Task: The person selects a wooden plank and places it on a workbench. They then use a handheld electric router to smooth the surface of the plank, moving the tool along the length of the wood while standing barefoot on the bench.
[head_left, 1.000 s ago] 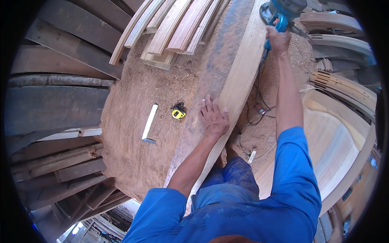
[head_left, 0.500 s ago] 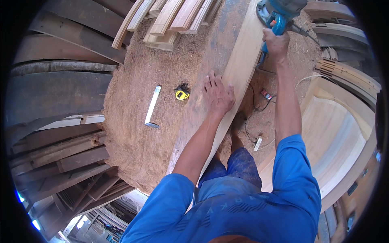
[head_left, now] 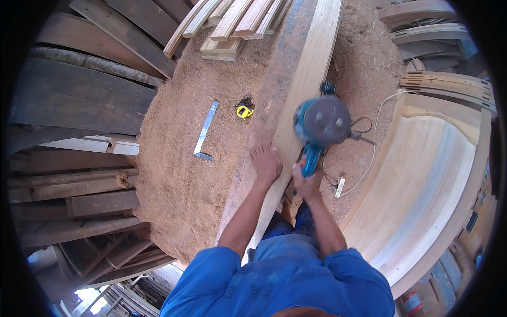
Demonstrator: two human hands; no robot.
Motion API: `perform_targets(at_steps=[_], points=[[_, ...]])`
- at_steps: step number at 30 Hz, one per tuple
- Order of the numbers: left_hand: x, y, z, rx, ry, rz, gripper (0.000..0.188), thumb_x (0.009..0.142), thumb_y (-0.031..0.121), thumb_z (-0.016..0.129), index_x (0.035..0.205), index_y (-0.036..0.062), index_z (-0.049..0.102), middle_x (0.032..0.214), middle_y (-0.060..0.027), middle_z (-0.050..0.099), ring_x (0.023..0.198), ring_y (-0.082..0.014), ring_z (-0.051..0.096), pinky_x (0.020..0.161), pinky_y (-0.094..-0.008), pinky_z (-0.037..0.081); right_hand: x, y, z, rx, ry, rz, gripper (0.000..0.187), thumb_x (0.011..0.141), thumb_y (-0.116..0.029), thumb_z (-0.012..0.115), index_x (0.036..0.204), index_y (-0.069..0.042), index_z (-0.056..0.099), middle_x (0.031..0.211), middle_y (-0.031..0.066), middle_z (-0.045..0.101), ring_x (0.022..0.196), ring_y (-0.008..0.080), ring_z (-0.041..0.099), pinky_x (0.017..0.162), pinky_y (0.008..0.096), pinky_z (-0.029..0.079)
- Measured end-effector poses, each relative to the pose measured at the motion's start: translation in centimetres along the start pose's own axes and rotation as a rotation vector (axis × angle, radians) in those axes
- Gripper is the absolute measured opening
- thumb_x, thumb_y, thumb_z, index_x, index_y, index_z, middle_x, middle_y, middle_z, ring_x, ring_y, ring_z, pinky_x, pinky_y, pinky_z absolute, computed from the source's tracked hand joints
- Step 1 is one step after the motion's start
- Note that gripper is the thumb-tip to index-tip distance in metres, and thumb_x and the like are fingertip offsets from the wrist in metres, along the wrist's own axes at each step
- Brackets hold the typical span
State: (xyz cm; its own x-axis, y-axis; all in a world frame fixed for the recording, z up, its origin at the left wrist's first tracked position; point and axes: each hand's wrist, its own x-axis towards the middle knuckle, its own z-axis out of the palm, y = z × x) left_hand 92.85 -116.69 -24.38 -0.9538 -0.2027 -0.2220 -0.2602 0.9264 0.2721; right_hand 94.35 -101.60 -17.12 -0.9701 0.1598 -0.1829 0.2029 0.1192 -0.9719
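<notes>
My right hand (head_left: 308, 183) is closed around the blue handle of a router (head_left: 327, 119), which sits at the right edge of a long pale board (head_left: 299, 100). A black knob sticks out from the router's far side. My left hand (head_left: 266, 162) presses down flat with fingers stretched out, at the board's left edge and over the worn bench plank (head_left: 259, 125) under it. To the left, a metal try square (head_left: 206, 128) and a yellow tape measure (head_left: 244, 111) lie on sawdust. The router's bit is hidden.
Pale moulded strips (head_left: 232, 20) are stacked at the far left. Dark planks (head_left: 79, 95) line the left side. A large wooden panel (head_left: 412, 185) lies at right, with a cord and a white power strip (head_left: 339, 187) beside it.
The router in my right hand has come along the board toward me, from the far end to just beside my left hand. My left hand has stayed flat at the board.
</notes>
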Motion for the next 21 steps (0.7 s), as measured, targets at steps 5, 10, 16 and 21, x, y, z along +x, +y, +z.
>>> perform_targets(at_steps=[5, 10, 16, 21], points=[[-1.9, 0.0, 0.4, 0.022, 0.106, 0.003, 0.031, 0.093, 0.027, 0.053, 0.108, 0.0005, 0.055, 0.108, -0.0231, 0.054, 0.104, -0.0413, 0.049, 0.094, -0.0561, 0.037, -4.1, -0.1, 1.7, 0.004, -0.002, 0.031, 0.025, 0.082, -0.006, 0.070, 0.101, -0.003, 0.054, 0.079, 0.0034, 0.058, 0.073, 0.0126, 0.058, 0.068, 0.0305, 0.049], [-2.2, 0.4, 0.3, 0.041, 0.112, 0.002, 0.031, 0.092, 0.027, 0.054, 0.108, 0.0015, 0.056, 0.109, -0.0218, 0.056, 0.106, -0.0407, 0.051, 0.093, -0.0554, 0.039, -0.1, 1.5, 2.6, 0.003, 0.057, -0.092, 0.028, 0.081, -0.006, 0.071, 0.102, -0.001, 0.054, 0.079, 0.0031, 0.058, 0.069, 0.0123, 0.058, 0.064, 0.0289, 0.049], [-2.2, 0.9, -0.5, -0.052, 0.096, -0.005, 0.032, 0.092, 0.026, 0.053, 0.108, -0.0019, 0.054, 0.109, -0.0257, 0.054, 0.107, -0.0437, 0.049, 0.092, -0.0578, 0.038, 4.8, 1.1, 3.0, 0.030, 0.139, -0.140, 0.027, 0.081, -0.006, 0.071, 0.101, 0.001, 0.054, 0.082, 0.0047, 0.059, 0.071, 0.0117, 0.058, 0.067, 0.0292, 0.050], [-2.5, 0.9, -0.3, -0.015, 0.132, 0.001, 0.031, 0.090, 0.023, 0.057, 0.111, 0.0014, 0.053, 0.112, -0.0209, 0.054, 0.107, -0.0401, 0.049, 0.093, -0.0546, 0.038, 8.6, 0.7, 2.6, 0.035, 0.170, -0.128, 0.029, 0.079, -0.006, 0.072, 0.102, 0.002, 0.056, 0.084, 0.0076, 0.060, 0.073, 0.0141, 0.059, 0.069, 0.0315, 0.050]])
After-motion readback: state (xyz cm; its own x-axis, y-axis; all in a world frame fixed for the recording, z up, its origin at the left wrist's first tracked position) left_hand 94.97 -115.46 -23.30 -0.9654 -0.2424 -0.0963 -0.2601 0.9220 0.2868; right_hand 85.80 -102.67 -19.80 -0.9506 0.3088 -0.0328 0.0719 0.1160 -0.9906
